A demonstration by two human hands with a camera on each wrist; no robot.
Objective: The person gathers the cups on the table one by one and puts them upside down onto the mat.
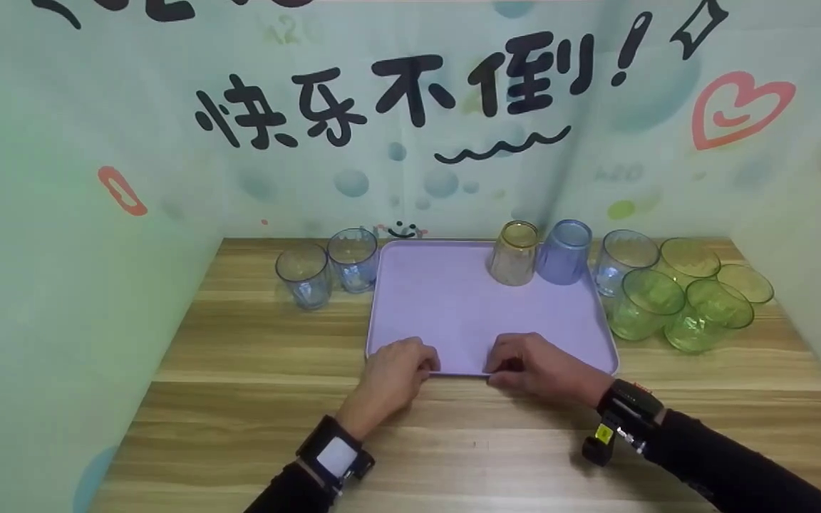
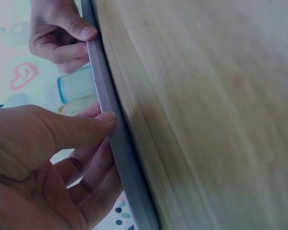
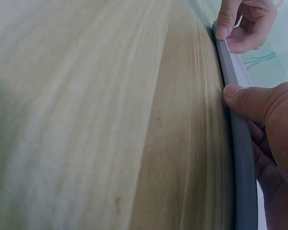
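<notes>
A lilac rectangular tray (image 1: 446,306) lies on the wooden table. My left hand (image 1: 395,370) pinches its near rim, left of the middle; in the left wrist view the thumb (image 2: 89,132) presses the rim's outer side, with the other fingers over the inner side. Farther right, my right hand (image 1: 542,367) pinches the same rim, its thumb (image 3: 247,100) against the outside in the right wrist view. On the tray's back right part stand an amber glass (image 1: 514,255) and a blue glass (image 1: 565,253), both upside down and side by side.
Two bluish glasses (image 1: 305,278) stand upright left of the tray. Close to its right side are several upright glasses: a bluish one (image 1: 624,256), yellowish ones (image 1: 688,260) and green ones (image 1: 646,306). A printed cloth backdrop (image 1: 396,185) rises behind the table and at both sides.
</notes>
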